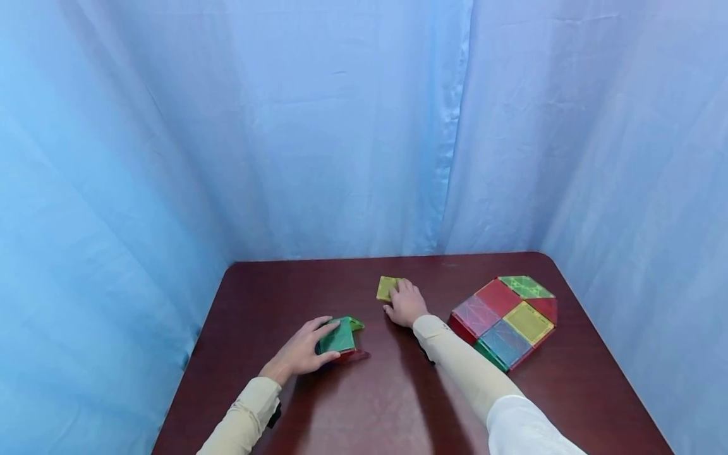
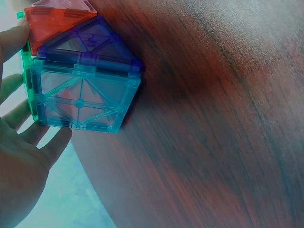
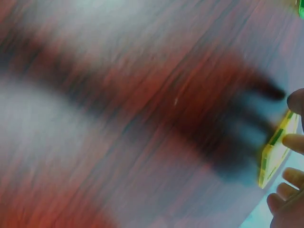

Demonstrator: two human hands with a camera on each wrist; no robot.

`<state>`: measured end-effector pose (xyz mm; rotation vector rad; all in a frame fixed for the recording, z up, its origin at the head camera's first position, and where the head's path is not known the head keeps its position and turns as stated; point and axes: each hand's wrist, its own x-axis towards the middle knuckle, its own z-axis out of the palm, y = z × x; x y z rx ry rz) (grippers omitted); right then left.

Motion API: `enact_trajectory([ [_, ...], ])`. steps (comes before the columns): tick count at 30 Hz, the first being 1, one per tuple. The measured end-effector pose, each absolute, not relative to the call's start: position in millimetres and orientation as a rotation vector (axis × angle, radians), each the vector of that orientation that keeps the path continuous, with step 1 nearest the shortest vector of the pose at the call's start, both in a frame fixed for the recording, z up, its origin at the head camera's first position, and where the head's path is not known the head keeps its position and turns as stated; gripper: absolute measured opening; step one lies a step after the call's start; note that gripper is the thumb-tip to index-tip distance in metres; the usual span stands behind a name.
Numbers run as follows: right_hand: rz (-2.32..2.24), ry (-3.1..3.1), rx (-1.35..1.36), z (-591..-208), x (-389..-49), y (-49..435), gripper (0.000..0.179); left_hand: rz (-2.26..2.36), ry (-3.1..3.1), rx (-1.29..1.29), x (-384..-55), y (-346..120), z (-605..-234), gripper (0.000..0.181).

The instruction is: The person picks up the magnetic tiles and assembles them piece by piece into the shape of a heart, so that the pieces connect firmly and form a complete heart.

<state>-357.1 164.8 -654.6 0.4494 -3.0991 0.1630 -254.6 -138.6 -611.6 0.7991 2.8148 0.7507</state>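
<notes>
My left hand [image 1: 301, 349] holds a small build of magnetic tiles [image 1: 340, 337] at the left middle of the table. A green square tops it, fingers spread along that square and thumb at its near edge. In the left wrist view, a teal tile [image 2: 80, 102], a purple triangle [image 2: 92, 40] and a red triangle [image 2: 54, 26] form its side. Farther back, my right hand [image 1: 408, 304] pinches a yellow square tile [image 1: 387, 287]. The right wrist view catches that tile nearly edge-on, with thumb and fingers at its edges.
On the right of the dark wooden table [image 1: 375, 417] stands a larger build of magnetic tiles [image 1: 500, 322], with red, purple, blue, yellow and green pieces on top. Blue curtains [image 1: 318, 126] enclose the table's back and sides.
</notes>
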Motion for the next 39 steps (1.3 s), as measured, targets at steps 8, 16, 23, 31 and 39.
enact_trajectory([
  [8, 0.365, -3.250, 0.434, -650.9, -369.5, 178.9, 0.072, 0.761, 2.804, 0.791, -256.2, -135.1, -613.0, 0.069],
  [16, 0.328, -3.218, 0.423, -644.3, -353.7, 171.9, 0.068, 0.778, 2.837, 0.814, -253.4, -132.0, -618.2, 0.071],
  [23, 0.277, -3.269, 0.366, -635.5, -336.8, 167.1, 0.085, 0.797, 2.827, 0.803, -254.0, -132.0, -617.4, 0.072],
  [31, 0.418, -3.223, 0.517, -622.0, -329.7, 170.4, 0.082, 0.805, 2.840, 0.789, -258.6, -129.5, -614.3, 0.073],
  [39, 0.785, -3.131, 0.937, -622.6, -314.6, 158.4, 0.086, 0.810, 2.834, 0.774, -256.4, -129.3, -620.8, 0.071],
])
